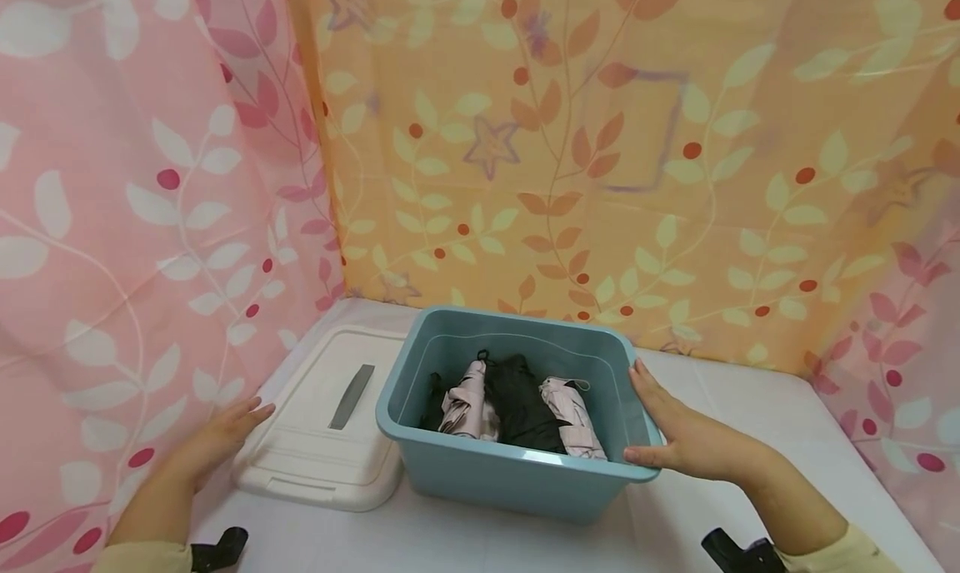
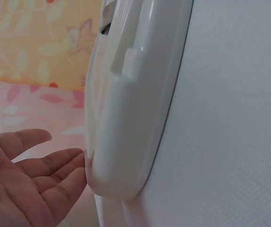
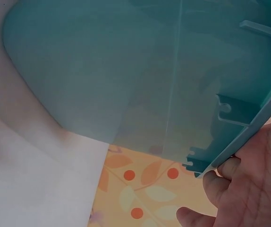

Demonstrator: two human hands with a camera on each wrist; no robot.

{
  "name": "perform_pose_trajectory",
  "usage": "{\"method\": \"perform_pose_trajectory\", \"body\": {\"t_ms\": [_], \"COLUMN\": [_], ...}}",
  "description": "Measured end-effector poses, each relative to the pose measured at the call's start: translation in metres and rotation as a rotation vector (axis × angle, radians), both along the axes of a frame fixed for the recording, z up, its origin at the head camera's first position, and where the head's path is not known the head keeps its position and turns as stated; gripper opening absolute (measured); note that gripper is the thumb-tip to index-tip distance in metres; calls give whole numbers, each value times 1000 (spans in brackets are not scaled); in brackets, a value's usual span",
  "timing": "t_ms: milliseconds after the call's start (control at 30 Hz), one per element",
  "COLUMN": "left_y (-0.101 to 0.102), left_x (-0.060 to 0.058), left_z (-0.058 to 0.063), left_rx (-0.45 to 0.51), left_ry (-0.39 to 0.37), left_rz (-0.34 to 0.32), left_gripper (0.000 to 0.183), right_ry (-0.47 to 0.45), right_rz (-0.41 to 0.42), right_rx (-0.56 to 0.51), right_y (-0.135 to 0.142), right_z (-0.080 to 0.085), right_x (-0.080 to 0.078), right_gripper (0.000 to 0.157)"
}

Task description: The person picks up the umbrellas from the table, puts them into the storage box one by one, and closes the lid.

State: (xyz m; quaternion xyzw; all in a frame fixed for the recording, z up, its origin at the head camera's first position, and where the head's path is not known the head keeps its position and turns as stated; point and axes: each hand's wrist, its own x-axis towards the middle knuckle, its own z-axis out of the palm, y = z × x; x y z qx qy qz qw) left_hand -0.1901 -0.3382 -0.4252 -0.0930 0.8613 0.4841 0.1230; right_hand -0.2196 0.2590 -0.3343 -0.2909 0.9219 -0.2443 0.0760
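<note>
A blue plastic storage bin [image 1: 517, 481] stands uncovered on the white table. Inside lie a pale pink folded umbrella [image 1: 467, 402], a black folded umbrella [image 1: 521, 406] and another pale pink one [image 1: 573, 419]; a further dark item [image 1: 432, 402] is partly hidden at the left wall. My right hand [image 1: 693, 435] rests on the bin's right rim, fingers extended and thumb near the front corner. The right wrist view shows fingertips [image 3: 215, 184] over the rim. Left of the bin lies its white lid [image 1: 322, 456] with a grey handle. My left hand [image 1: 217, 440], fingers loosely extended, is at the lid's left edge.
Pink leaf-patterned curtain [image 1: 150, 223] hangs close along the left side, and an orange one [image 1: 525, 181] behind the bin. More pink curtain [image 1: 907, 373] borders the right. White table surface [image 1: 750, 390] shows right of the bin.
</note>
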Motion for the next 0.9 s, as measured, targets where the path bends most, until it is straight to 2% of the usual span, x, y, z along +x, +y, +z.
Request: {"method": "perform_pose_trajectory", "body": {"t_ms": [300, 500, 700, 900], "left_y": [-12, -9, -2, -5], "left_x": [3, 4, 3, -1], "left_z": [-12, -12, -10, -18], "left_rx": [101, 176, 190, 188], "left_ry": [-36, -20, -28, -15], "left_rz": [-5, -10, 5, 6], "left_gripper": [81, 77, 77, 75], "right_ry": [-9, -13, -17, -41], "right_rz": [3, -3, -6, -14], "right_rx": [-8, -15, -19, -32], "right_y": [0, 1, 1, 2], "right_z": [0, -1, -1, -3], "right_x": [1, 1, 0, -2], "right_gripper": [106, 106, 106, 106]}}
